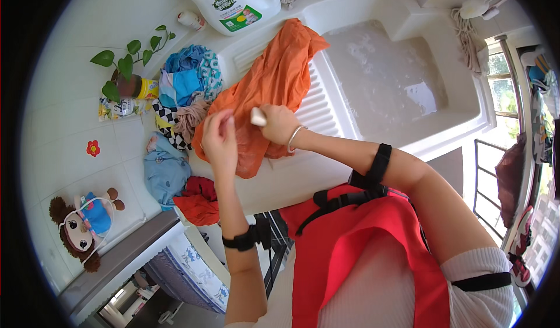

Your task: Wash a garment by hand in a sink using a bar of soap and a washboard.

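My right hand [280, 124] grips a whitish bar [258, 117] that looks like soap, above a wet orange cloth [275, 72]. Its far end sticks out past my fingers. My left hand [219, 144] is over the cloth's left part with bent fingers. Whether it pinches some fabric is hidden. The cloth lies crumpled across the ridged washboard [323, 116] of a white laundry sink [420, 140], and part of it hangs toward the near ledge. To the right, the basin holds cloudy water [380, 74] with some foam.
A white detergent jug [234, 6] and a small bottle [191, 20] stand behind the washboard. Piled laundry [188, 78], a blue garment [166, 166] and a red cloth [199, 203] lie left. A potted vine [127, 68] and a doll [83, 229] are against the tiled wall.
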A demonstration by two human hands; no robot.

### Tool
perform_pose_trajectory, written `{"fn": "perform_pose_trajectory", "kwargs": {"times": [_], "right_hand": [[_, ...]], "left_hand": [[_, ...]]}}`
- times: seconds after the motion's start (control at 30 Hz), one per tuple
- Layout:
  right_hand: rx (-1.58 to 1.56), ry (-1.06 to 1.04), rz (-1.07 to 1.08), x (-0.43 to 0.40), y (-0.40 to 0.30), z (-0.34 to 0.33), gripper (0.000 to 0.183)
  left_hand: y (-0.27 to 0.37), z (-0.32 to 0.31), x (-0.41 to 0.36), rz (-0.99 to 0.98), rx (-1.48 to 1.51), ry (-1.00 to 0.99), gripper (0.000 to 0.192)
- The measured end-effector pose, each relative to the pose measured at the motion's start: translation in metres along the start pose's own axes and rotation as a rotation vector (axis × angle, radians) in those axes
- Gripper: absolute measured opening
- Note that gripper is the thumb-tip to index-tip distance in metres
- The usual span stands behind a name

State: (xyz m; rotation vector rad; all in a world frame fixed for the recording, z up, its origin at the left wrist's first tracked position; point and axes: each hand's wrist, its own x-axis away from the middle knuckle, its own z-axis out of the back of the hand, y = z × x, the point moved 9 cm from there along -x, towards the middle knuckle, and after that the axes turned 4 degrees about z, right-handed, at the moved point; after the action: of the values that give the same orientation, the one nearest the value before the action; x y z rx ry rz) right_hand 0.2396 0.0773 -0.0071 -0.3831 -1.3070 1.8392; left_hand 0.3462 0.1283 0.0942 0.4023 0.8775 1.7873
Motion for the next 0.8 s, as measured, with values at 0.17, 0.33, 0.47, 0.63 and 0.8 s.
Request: {"fn": "perform_pose_trajectory", "kwargs": {"times": [0.17, 0.33, 0.47, 0.63, 0.8], "right_hand": [[-0.034, 0.368, -0.146, 0.003, 0.035, 0.069, 0.017], [0.081, 0.320, -0.260, -0.013, 0.061, 0.116, 0.023], [0.201, 0.078, -0.261, -0.027, 0.071, 0.101, 0.027], [0.112, 0.124, -0.227, -0.039, 0.062, 0.083, 0.028], [-0.026, 0.108, -0.110, -0.027, 0.052, 0.068, 0.031]], "left_hand": [[0.007, -0.030, -0.027, -0.048, -0.516, 0.129, 0.021], [-0.027, -0.024, -0.041, -0.048, -0.101, 0.111, 0.017], [-0.031, -0.007, -0.038, 0.186, 0.392, 0.003, 0.027], [-0.045, -0.004, -0.031, 0.139, -0.042, 0.014, 0.028], [-0.045, -0.004, -0.036, 0.087, -0.098, 0.021, 0.023]]}}
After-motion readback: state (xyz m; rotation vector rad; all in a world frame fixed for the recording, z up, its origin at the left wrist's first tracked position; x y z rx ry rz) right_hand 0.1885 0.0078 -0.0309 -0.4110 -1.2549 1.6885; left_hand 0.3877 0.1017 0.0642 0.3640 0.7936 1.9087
